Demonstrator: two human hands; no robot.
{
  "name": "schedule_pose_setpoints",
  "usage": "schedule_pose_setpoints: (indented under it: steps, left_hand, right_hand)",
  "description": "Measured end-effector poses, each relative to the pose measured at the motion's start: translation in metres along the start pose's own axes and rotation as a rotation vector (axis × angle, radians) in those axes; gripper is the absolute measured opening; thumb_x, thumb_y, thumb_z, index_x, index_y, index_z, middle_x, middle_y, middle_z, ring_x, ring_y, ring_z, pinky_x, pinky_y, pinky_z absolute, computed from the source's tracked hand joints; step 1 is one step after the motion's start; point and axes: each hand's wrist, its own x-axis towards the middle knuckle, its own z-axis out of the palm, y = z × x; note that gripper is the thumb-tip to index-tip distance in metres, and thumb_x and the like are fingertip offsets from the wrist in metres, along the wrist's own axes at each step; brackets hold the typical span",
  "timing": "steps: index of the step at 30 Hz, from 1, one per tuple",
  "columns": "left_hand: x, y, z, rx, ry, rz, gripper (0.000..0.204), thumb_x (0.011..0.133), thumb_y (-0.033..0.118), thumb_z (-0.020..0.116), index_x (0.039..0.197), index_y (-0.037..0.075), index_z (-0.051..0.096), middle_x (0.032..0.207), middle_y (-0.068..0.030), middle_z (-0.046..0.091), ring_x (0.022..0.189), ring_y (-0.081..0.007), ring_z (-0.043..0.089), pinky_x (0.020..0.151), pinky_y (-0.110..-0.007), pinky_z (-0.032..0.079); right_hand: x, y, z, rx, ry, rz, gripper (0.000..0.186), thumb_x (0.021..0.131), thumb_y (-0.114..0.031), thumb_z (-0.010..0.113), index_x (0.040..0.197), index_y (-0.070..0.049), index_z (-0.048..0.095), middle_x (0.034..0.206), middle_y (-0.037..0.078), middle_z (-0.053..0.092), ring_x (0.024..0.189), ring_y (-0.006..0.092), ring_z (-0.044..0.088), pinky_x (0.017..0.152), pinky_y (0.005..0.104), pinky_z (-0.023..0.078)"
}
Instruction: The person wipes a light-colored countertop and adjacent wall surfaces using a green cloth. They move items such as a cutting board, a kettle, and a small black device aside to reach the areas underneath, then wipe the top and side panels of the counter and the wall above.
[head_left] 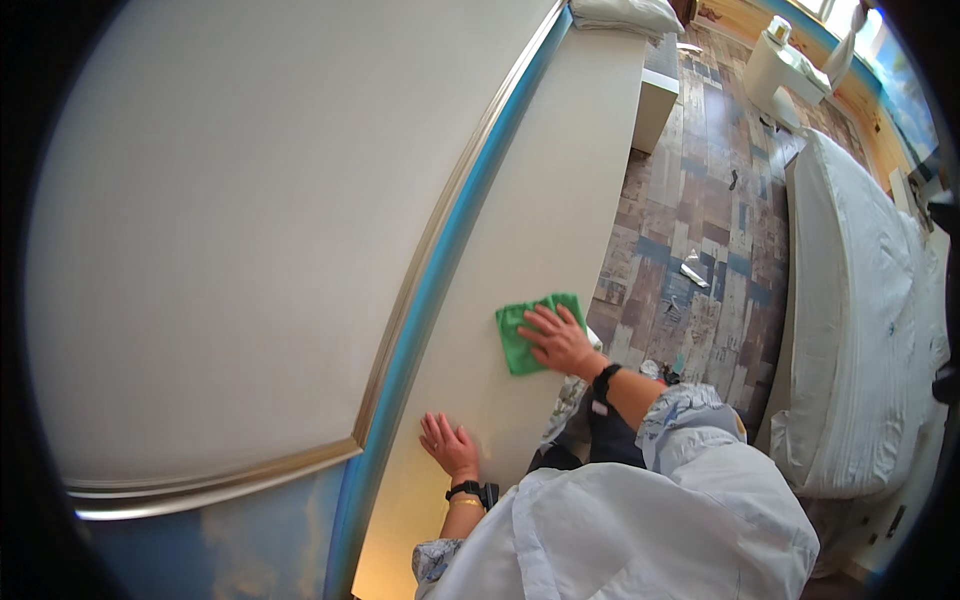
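Note:
A green cloth (515, 350) lies on a long pale board (550, 160). My right hand (557, 338) rests on top of the cloth, its fingers spread and flat, with a dark band on the wrist. Lower on the same board, my left hand (448, 445) is laid palm down with fingers apart, touching only the board. A dark watch and a thin yellow bracelet circle that wrist.
A white panel (230, 220) with metal trim borders the board's left. Right are a patterned floor (715, 170) with scraps (696, 275) and a plastic-covered mattress (840, 320). Beyond are a white cabinet (653, 110), pillow (620, 15) and small white furniture (765, 70).

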Motion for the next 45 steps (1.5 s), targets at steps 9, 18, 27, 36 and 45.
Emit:
schedule_pose_setpoints:
  steps: [9,18,27,36,45]
  left_hand:
    - [0.017,0.038,0.004,0.048,-0.092,-0.218,0.053,0.093,0.018,0.061,0.142,0.004,0.046,0.159,-0.0250,0.031,0.151,-0.0439,0.024,0.118,-0.063,0.021]
    - [0.149,0.201,0.053,-0.064,-0.073,0.339,0.046,0.095,0.014,0.060,0.138,0.001,0.052,0.157,-0.0212,0.037,0.149,-0.0386,0.031,0.116,-0.058,0.026]
    - [0.224,0.302,0.085,-0.006,-0.047,0.452,0.051,0.096,0.024,0.059,0.145,0.010,0.051,0.162,-0.0137,0.036,0.151,-0.0333,0.029,0.120,-0.058,0.021]
    - [0.219,0.310,0.078,0.017,-0.020,0.462,0.054,0.096,0.025,0.059,0.147,0.009,0.049,0.162,-0.0132,0.036,0.152,-0.0341,0.029,0.121,-0.057,0.020]
    - [0.213,0.316,0.068,0.004,-0.044,0.448,0.055,0.096,0.026,0.060,0.146,0.008,0.049,0.161,-0.0146,0.037,0.151,-0.0351,0.030,0.121,-0.057,0.020]
  right_hand:
    - [0.014,0.063,-0.020,-0.102,0.186,0.021,0.046,0.085,-0.024,0.063,0.131,-0.016,0.063,0.142,0.015,0.050,0.135,0.0347,0.044,0.114,0.0585,0.030]
    - [-0.054,0.044,-0.018,0.198,0.091,-0.230,0.052,0.083,-0.033,0.067,0.134,-0.024,0.062,0.153,0.004,0.048,0.142,0.0254,0.042,0.117,0.0499,0.029]
    - [0.067,0.226,-0.045,0.028,0.445,0.493,0.055,0.090,-0.023,0.063,0.144,-0.013,0.053,0.158,0.013,0.040,0.145,0.0355,0.039,0.118,0.0525,0.029]
    - [0.007,0.112,-0.012,0.975,0.496,1.044,0.079,0.098,-0.030,0.060,0.159,-0.002,0.018,0.153,0.032,0.036,0.139,0.0468,0.041,0.113,0.0470,0.038]
    - [0.021,0.132,-0.005,0.945,0.461,1.174,0.062,0.095,-0.037,0.063,0.140,0.000,0.043,0.126,0.029,0.060,0.119,0.0451,0.058,0.100,0.0484,0.046]
